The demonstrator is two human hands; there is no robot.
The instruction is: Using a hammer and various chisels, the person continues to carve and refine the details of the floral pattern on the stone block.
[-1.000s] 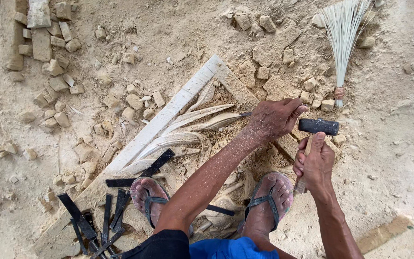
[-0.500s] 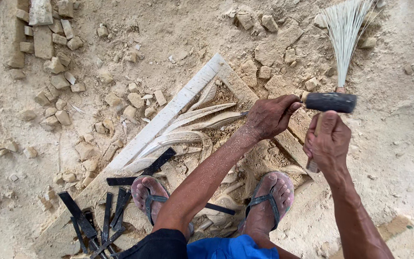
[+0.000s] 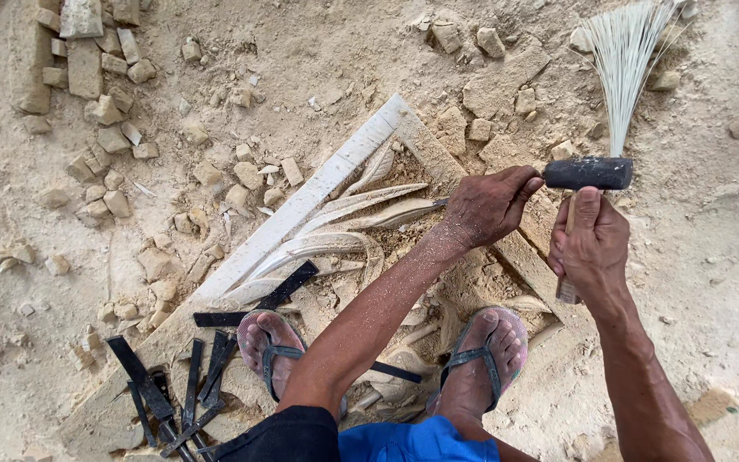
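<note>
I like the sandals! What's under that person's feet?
Under the sandalled feet lies the pale carved stone slab, dusty with chips. Flat black chisels lie beside the toes. The carving directly beneath the soles is covered.

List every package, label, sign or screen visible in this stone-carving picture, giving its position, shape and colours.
None in view: only a carved stone slab, stone chips, dark chisels, a pale broom and a mallet.

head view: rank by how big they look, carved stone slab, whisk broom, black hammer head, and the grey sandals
1. carved stone slab, by far the largest
2. whisk broom
3. either grey sandal, though nearness to the camera may enlarge it
4. black hammer head, smallest, on the handle held in the right hand
</note>
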